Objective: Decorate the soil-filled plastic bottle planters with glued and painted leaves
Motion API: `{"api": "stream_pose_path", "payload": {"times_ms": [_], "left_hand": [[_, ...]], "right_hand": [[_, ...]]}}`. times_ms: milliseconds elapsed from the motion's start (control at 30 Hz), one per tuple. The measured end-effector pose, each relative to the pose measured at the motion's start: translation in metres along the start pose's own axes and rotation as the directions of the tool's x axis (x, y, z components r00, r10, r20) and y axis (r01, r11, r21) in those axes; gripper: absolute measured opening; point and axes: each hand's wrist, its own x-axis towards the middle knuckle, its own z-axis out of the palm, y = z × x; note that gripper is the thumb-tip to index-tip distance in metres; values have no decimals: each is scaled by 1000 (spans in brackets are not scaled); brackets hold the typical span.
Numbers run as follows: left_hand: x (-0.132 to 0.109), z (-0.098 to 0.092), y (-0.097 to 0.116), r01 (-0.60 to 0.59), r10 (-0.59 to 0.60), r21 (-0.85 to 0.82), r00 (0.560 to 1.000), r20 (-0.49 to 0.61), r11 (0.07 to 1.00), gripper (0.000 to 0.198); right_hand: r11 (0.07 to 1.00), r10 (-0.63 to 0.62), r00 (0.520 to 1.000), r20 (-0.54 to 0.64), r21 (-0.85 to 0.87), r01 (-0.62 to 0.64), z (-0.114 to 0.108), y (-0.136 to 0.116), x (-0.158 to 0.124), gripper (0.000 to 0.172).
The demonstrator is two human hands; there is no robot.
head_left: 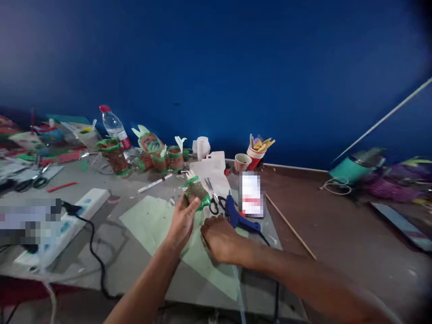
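Left hand (pixel 183 220) grasping the brown-and-green craft piece (pixel 196 194) above a pale green sheet (pixel 146 220), I had its green edging in place; what remained, I couldn't judge. My right hand (pixel 215 234) was curled just beside it, its contents hidden. Scissors (pixel 216 197) and a blue glue gun (pixel 233 213) crowded the far side; green-rimmed pots (pixel 175 158) stood behind.

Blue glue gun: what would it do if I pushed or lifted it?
The glue gun looks like hard plastic, so it probably won't bend. Its trailing cord may tug when lifted. With that angled handle, it would likely swivel rather than roll.
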Motion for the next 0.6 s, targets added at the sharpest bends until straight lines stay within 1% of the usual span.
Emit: {"api": "stream_pose_path", "payload": {"times_ms": [67, 133, 200, 267, 333, 367, 433, 467, 500, 567, 600], "left_hand": [[1, 0, 2, -2, 2, 17, 1000, -20, 1000, 26], [1, 1, 4, 0, 1, 28, 1000, -26, 1000, 26], [0, 2, 6, 6, -5, 31, 1000, -23, 1000, 26], [-1, 4, 8, 4, -4, 33, 1000, -3, 999, 26], [-2, 6, 10, 0, -1, 42, 1000, 28, 999, 27], [-2, 6, 11, 0, -2, 43, 999, 48, 999, 29], [-3, 8, 13, 8, -11, 40, 996, 85, 999, 33], [-3, 9, 13, 12, -15, 34, 995, 99, 999, 34], [-3, 10, 13, 15, -18, 28, 994, 105, 1000, 35], [-3, 11, 13, 23, -25, 21, 995, 102, 1000, 36], [-3, 12, 13, 25, -27, 20, 995, 97, 999, 36]], "right_hand": [[1000, -23, 1000, -3, -10, 23, 6, -4, 0, 24], [999, -28, 999, -29, 32, 29, 9, -5, -3, 24], [992, -23, 997, -75, 121, 32, 8, -2, -8, 22], [960, 38, 990, -135, 279, 1, 1, 6, -17, 20], [869, 135, 975, -178, 493, -31, -11, 17, -26, 16], [798, 186, 965, -186, 602, -38, -18, 22, -30, 15], [643, 260, 937, -235, 766, 13, -31, 34, -37, 11], [558, 282, 927, -247, 828, 51, -36, 39, -40, 8], [495, 296, 921, -252, 865, 77, -39, 43, -41, 7], [421, 299, 923, -242, 902, 100, -40, 49, -42, 7], [409, 297, 927, -230, 908, 94, -39, 51, -42, 6]]}}
